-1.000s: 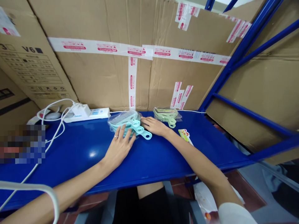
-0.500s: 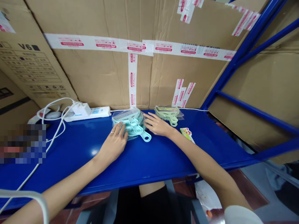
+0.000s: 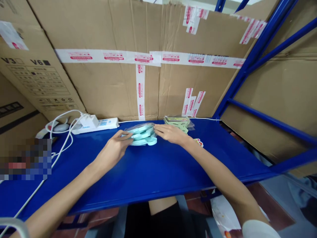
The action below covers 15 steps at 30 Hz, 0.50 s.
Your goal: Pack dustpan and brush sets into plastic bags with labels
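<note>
A stack of light-blue plastic pieces (image 3: 142, 135) with ring-ended handles, wrapped in clear bags, sits near the back of the blue table (image 3: 148, 172). Their exact kind I cannot make out. My left hand (image 3: 116, 142) grips the left side of the stack, thumb and fingers pressed on it. Against the right side, the fingers of my right hand (image 3: 171, 134) are closed on the wrapping. The stack shows its edges towards me, tilted up. Behind my right hand lies a similar pale green piece (image 3: 178, 122) in a clear bag, partly hidden.
A white power strip (image 3: 106, 124) with a plug and looping white cables (image 3: 58, 148) takes up the left back. A small colourful card (image 3: 198, 142) is half hidden by my right forearm. Cardboard panels (image 3: 111, 89) stand behind, and a blue metal frame (image 3: 244, 79) rises at right.
The light-blue stack was lying flatter with its handles towards me; now it is tilted up and squeezed between both hands. My fingers have closed on its sides. The camera view has shifted slightly.
</note>
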Tool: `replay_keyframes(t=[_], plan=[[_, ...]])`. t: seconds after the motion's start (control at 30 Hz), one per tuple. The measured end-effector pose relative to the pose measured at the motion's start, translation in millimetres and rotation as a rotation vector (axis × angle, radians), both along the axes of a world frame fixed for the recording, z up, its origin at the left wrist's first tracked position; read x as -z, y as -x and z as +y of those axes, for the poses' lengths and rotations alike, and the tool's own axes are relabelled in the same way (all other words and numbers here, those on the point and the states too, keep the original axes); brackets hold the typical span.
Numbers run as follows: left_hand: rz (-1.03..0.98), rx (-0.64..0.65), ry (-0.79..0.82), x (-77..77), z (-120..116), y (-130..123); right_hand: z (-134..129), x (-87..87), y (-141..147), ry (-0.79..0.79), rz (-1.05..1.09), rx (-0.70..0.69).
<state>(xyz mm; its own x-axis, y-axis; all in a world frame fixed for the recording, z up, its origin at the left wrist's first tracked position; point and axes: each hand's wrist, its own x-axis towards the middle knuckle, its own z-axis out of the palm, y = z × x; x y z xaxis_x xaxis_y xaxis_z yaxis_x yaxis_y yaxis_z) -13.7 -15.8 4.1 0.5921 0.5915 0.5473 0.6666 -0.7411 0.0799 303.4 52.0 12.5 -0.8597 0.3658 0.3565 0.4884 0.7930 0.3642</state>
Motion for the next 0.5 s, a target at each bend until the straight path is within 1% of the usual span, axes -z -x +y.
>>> replay_keyframes(t=[0.07,0.13,0.23,0.33,0.5], plan=[[-0.106,0.032,0.045,-16.4,2,4,-4,-22.3,-2,0.018,-0.009,-0.013],[-0.180,0.030,0.105,-32.7,3,6,-6,-43.5,-3,0.063,0.001,-0.027],[-0.244,0.019,0.196,-50.6,2,7,-7,-67.4,-3,0.118,0.014,-0.052],[-0.264,0.024,0.229,-59.1,0,8,-8,-80.2,-1,0.143,-0.011,-0.070],[-0.244,0.058,0.227,-65.9,-4,12,-16,-88.9,-2,0.173,-0.004,-0.089]])
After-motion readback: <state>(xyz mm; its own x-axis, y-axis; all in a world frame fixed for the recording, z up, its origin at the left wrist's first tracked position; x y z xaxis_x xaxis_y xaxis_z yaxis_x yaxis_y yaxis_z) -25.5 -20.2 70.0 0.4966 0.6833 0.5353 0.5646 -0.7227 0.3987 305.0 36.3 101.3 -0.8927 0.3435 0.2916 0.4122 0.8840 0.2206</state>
